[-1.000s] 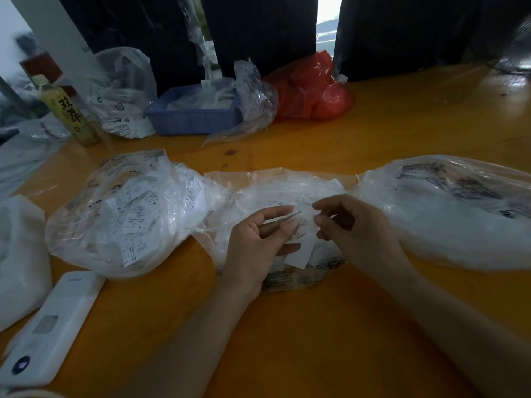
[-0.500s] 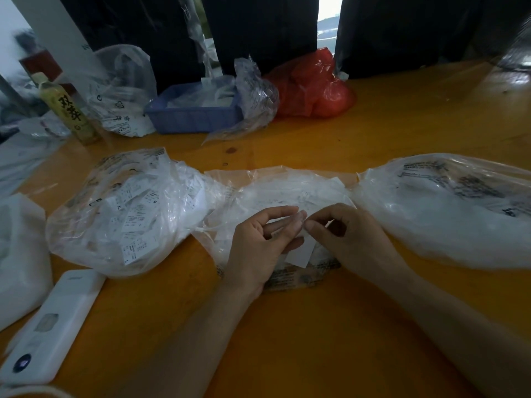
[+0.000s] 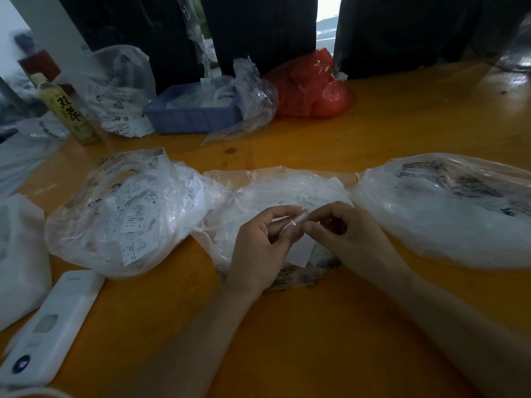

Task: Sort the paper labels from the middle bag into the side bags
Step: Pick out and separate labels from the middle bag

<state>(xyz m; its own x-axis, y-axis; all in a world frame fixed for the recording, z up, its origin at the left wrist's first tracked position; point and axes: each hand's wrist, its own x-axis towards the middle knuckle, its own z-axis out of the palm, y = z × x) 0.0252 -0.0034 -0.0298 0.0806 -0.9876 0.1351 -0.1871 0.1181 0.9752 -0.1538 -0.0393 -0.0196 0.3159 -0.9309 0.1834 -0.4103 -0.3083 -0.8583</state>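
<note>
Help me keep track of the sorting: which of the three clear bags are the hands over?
The middle bag; the left bag and right bag lie to either side.

Both bare forearms reach in from the near edge and converge at the middle. The left hand (image 3: 258,248) shows its back, fingers curled, thumb and forefinger closed in a pinch. The right hand (image 3: 344,237) mirrors it, knuckles up, its fingertips (image 3: 309,225) meeting the left's, the 2 hands touching tip to tip.
</note>
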